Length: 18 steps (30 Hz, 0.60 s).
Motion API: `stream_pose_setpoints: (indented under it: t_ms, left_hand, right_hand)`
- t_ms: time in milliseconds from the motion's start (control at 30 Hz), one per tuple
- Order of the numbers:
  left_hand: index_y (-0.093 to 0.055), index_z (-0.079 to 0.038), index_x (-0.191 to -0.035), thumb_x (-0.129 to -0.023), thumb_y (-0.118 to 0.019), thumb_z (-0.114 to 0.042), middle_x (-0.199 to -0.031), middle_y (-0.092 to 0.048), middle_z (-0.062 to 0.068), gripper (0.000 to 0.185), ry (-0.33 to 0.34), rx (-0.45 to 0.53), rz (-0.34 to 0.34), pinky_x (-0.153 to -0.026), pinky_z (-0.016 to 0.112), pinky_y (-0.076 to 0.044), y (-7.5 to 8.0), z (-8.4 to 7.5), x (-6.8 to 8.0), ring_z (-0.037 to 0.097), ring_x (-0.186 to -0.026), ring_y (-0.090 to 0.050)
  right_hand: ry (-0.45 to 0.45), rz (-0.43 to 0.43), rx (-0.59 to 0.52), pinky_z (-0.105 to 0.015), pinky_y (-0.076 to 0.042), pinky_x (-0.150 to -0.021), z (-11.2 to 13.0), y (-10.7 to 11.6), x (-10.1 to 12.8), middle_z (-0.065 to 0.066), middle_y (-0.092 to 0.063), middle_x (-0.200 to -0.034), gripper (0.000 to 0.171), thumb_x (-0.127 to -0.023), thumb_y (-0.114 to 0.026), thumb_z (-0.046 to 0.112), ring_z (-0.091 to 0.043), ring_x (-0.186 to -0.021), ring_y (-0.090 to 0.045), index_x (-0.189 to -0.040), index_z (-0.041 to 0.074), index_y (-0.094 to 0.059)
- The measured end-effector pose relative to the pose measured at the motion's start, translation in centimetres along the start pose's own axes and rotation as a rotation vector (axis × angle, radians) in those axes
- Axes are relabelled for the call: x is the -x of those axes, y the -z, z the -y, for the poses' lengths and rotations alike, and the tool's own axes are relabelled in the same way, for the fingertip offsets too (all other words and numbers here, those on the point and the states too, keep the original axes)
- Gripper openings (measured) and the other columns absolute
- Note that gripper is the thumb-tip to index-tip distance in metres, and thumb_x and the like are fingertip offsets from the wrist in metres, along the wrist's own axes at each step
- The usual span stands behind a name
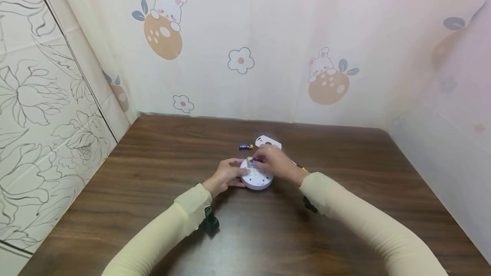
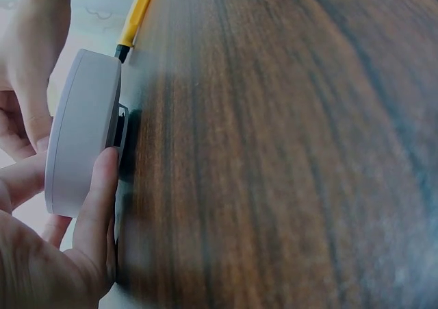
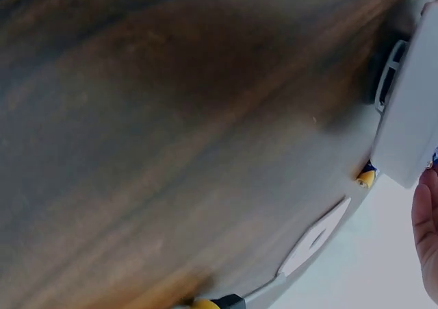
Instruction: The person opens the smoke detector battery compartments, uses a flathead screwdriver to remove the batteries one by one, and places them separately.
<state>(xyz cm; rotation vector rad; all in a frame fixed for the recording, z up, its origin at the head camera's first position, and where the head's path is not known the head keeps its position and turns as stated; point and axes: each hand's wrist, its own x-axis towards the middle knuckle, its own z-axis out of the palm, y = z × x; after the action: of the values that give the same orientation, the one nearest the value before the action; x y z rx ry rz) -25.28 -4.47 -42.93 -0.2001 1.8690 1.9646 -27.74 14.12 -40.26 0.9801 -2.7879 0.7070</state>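
A round white smoke detector [image 1: 258, 183] is tilted just above the table, its flat underside with a battery compartment facing up. My left hand [image 1: 224, 176] grips its left edge, with one finger under it and others on the near face. At the far side of the compartment, my right hand [image 1: 274, 161] pinches a blue and yellow battery [image 1: 250, 159]. How far the battery sits in the compartment is hidden by the fingers. In the left wrist view, the side wall of the detector [image 2: 82, 131] stands between both hands.
Behind the detector lies another blue and yellow battery [image 1: 245, 146]. A white mounting plate [image 1: 268, 140] is beside it, partly hidden by the right hand. A yellow and black screwdriver [image 2: 137, 14] lies right of the detector. A patterned curtain [image 1: 245, 93] hangs behind the wooden table [image 1: 172, 139].
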Motion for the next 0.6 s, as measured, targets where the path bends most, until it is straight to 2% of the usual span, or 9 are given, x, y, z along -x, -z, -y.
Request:
stream_pose_setpoints:
  t_ms: [300, 600]
  left_hand:
    - [-0.056, 0.0, -0.127, -0.083, -0.068, 0.006, -0.101, -0.061, 0.018, 0.047, -0.012, 0.009, 0.005, -0.061, 0.04, -0.06, 0.1, 0.1, 0.0, 0.023, -0.077, -0.063]
    - [-0.056, 0.0, -0.127, -0.083, -0.068, 0.005, -0.099, -0.061, 0.017, 0.047, -0.018, 0.007, 0.013, -0.062, 0.04, -0.06, 0.2, 0.2, -0.1, 0.022, -0.074, -0.063]
  right_hand:
    - [-0.015, -0.03, -0.022, -0.027, -0.057, -0.075, 0.0, 1.1, -1.0, -0.003, -0.068, -0.092, 0.014, -0.082, -0.075, 0.006, -0.014, -0.084, -0.061, -0.096, 0.004, -0.074]
    - [0.038, -0.034, -0.013, -0.025, -0.054, -0.069, -1.0, 1.7, -2.8, -0.001, -0.062, -0.087, 0.013, -0.085, -0.072, 0.006, -0.013, -0.079, -0.058, -0.098, 0.003, -0.074]
